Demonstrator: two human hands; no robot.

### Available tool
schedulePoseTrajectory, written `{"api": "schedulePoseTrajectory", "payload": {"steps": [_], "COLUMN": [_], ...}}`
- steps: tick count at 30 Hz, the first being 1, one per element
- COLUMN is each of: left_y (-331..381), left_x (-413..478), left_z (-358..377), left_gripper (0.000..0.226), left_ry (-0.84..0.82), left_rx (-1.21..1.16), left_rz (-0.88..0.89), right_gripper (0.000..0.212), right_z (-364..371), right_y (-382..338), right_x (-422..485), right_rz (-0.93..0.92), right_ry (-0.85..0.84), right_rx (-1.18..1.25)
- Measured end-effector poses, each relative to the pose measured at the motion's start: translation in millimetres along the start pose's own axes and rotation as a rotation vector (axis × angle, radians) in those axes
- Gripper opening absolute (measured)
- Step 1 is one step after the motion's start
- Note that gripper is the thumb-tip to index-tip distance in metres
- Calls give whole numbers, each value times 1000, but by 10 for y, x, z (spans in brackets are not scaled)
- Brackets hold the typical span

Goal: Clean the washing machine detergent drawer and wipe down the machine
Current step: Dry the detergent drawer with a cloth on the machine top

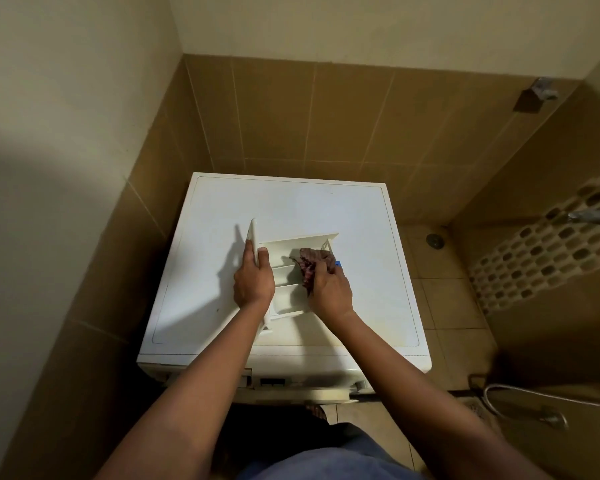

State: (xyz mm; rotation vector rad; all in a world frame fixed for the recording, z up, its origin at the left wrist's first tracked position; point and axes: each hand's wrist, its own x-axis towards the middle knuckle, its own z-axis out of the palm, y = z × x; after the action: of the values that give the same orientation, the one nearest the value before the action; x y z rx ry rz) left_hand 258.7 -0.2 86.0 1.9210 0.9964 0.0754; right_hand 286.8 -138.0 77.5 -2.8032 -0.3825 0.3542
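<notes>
The left hand clamps the drawer's front panel, thumb on the inner side and fingers over the outer face. I judge this grip is there to pin the drawer so it cannot slide or tip under rubbing. The right hand has its fingers curled round a bunched reddish cloth and pushes it down into a compartment of the detergent drawer. The two hands sit near each other, on opposite sides of the tray. The drawer is out of its slot and lies flat on the white top surface of the washing machine, probably because that gives a firm place to work with the compartments facing up. A small blue part shows just beyond the cloth at the drawer's right edge; what it is I cannot tell. Counted: two hands, one drawer with about three compartments showing, one cloth, one blue part, one machine. Further out, the tiled floor has one round drain. The right wall carries one tap and one metal fitting higher up, and one hose loops low on the right.
</notes>
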Motion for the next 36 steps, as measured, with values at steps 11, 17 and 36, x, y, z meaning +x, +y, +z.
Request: {"api": "schedulePoseTrajectory", "payload": {"steps": [11, 17, 36], "left_y": [-21, -56, -49], "left_x": [36, 68, 53], "left_z": [2, 26, 15], "left_gripper": [50, 50, 51], "left_ry": [-18, -17, -27], "left_rx": [-48, -88, -93], "left_rz": [3, 1, 3], "right_gripper": [57, 30, 35], "right_z": [-196, -128, -394], "right_y": [-329, -605, 61], "right_x": [80, 151, -346], "right_rz": [-193, -286, -275], "right_ry": [-275, -295, -273], "right_rx": [-34, -292, 147]}}
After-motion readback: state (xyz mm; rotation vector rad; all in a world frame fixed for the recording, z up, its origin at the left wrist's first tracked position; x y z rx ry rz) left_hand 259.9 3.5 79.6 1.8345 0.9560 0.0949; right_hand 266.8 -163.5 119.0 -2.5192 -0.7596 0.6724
